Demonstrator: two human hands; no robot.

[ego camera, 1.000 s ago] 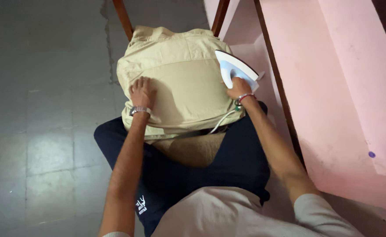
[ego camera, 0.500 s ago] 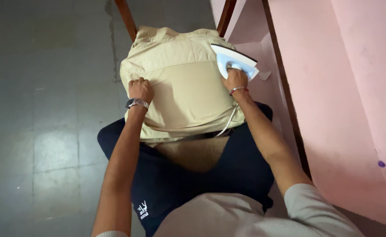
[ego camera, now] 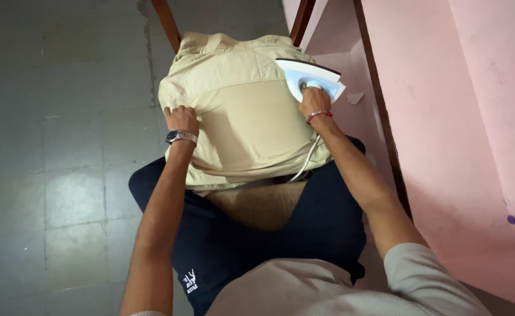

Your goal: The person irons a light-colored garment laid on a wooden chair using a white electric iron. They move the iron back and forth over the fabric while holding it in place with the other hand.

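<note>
shirt was the thing being worked on, a beige one spread flat over some small padded surface in the upper middle of the frame, collar end pointing away toward two brown wooden legs at the top. right hand was closed round the handle of a white and pale blue iron, which sat soleplate down on the upper right part of the shirt, nose pointing left. looked like a full grip, fingers wrapped under the handle, probably so it could be steered along the cloth. the white cord trailed back down past the wrist toward the lap.

left hand was on the left edge of the shirt, fingers curled over and bunched on the fabric, my guess to keep it taut and stop it sliding while the iron pressed. couldn't tell if it was pinching the cloth or just pushing down on it. a watch sat on that wrist, a red band on the other.

grey tiled floor on the left, pink wall on the right, dark shorts at the bottom.
</note>
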